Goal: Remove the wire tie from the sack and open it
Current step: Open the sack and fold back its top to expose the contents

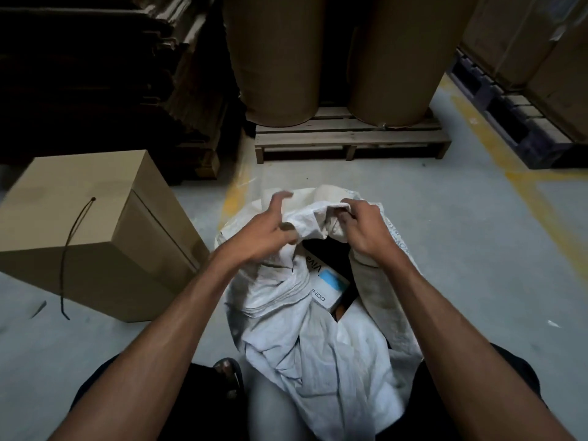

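Note:
A white woven sack [318, 338] stands on the floor between my legs, its mouth partly open. Inside the opening a white box with a blue patch [329, 283] shows. My right hand [366, 227] is closed on a bunched fold of the sack's rim at the far side. My left hand [267, 227] is on the rim's left part, thumb and lower fingers pinching the cloth while the upper fingers are spread and blurred. A dark wire tie [68, 259] lies across the cardboard box at left, one end hanging down to the floor.
A large cardboard box [95, 218] sits on the floor left of the sack. Ahead, two big brown paper rolls [394, 65] stand on a wooden pallet [350, 138]. Stacked flat cardboard [111, 84] fills the back left, more boxes on a dark pallet [515, 116] the right. My sandalled foot [227, 377] is near the sack's base.

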A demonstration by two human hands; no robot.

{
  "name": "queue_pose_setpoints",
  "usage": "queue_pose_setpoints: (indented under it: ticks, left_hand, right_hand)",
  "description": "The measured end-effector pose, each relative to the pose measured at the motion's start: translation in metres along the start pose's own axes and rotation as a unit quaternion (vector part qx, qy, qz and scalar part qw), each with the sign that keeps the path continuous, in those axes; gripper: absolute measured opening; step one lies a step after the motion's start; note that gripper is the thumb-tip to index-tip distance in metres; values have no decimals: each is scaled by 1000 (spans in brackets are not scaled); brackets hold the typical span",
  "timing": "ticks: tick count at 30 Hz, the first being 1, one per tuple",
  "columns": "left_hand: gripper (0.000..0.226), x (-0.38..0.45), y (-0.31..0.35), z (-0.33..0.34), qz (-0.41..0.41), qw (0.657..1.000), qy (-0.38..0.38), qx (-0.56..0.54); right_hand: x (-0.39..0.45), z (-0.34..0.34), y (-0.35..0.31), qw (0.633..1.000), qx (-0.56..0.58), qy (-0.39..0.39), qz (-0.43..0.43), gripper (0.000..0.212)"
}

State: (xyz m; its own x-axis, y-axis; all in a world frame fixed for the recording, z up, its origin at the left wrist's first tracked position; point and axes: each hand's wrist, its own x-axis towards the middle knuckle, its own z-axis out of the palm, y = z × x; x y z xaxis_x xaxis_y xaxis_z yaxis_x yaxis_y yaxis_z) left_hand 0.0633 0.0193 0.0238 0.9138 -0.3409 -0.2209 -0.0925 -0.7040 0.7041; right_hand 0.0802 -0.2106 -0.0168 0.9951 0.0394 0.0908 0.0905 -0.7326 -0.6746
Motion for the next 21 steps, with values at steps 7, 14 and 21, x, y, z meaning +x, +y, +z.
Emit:
queue_pose_setpoints:
  ticks: [7, 14, 21]
  left_hand:
    - [135, -15, 3, 69, 5, 912, 145, 384]
    - [83, 16, 1, 43, -158, 916, 171, 327]
    - [11, 28, -5, -6, -130, 921, 231, 284]
  right_hand:
    - [23, -8, 0, 978, 62, -13, 197, 15]
    - [36, -22, 5, 903, 266, -79, 329, 22]
    - [28, -21, 12, 980, 106, -64, 153, 22]
